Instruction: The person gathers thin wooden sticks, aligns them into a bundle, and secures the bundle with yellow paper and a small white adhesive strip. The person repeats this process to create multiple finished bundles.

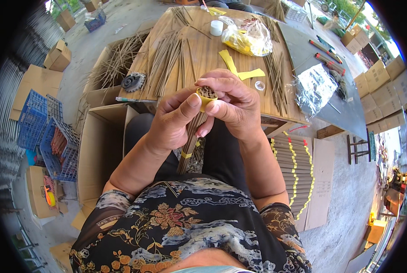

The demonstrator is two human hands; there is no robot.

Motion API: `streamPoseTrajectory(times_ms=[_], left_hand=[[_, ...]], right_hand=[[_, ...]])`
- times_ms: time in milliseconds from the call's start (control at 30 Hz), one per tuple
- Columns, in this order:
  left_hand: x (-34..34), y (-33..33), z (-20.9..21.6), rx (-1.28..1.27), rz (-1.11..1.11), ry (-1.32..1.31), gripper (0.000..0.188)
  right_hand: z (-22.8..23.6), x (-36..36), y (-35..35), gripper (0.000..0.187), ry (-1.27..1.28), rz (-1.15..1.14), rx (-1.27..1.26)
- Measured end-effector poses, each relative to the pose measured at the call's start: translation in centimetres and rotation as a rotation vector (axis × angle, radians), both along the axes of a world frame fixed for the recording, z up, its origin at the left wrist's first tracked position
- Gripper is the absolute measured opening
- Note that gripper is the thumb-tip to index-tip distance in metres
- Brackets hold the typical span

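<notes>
Both my hands are closed around the top of a bundle of thin brown incense sticks (192,136), held tilted above my lap. A yellow paper band (205,103) circles its upper end, where the packed stick tips show. My left hand (172,113) presses thumb and fingers on the band's left side. On the other side my right hand (234,102) pinches it with the thumb, its fingers curled over the far rim. Lower on the bundle is a second yellow band (185,155). Loose incense sticks (169,59) lie on the wooden table (203,48) beyond my hands.
On the table are yellow paper strips (240,69), a plastic bag (246,38), a white container (216,28), a tape roll (260,85) and a dark gear-like disc (133,82). An open carton (101,150) stands left; finished-looking bundles (292,173) lie right. Blue crates (60,150) stand farther left.
</notes>
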State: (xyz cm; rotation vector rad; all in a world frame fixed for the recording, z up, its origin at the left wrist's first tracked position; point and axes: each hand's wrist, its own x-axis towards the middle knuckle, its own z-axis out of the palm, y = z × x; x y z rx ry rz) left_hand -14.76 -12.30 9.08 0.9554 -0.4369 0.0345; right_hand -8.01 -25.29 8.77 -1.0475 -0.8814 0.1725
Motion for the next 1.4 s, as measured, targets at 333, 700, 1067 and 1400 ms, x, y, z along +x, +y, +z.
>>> streamPoseTrajectory(times_ms=[333, 700, 1067, 1400], left_hand=[[-1.0, 1.1, 0.2, -0.095, -0.159, 0.002, 0.040], [-2.9, 1.5, 0.8, -0.119, -0.128, -0.016, 0.033], [-3.2, 5.1, 4.3, 0.011, 0.267, -0.315, 0.042], [-2.1, 7.5, 5.2, -0.580, 0.585, -0.224, 0.035]], right_hand=[[1.0, -0.5, 0.3, 0.029, -0.154, 0.050, 0.004], [3.3, -2.8, 0.5, 0.024, -0.113, 0.086, -0.058], [2.7, -4.1, 1.0, 0.029, 0.086, -0.088, 0.046], [-2.4, -9.4, 3.1, 0.050, 0.126, 0.057, -0.363]])
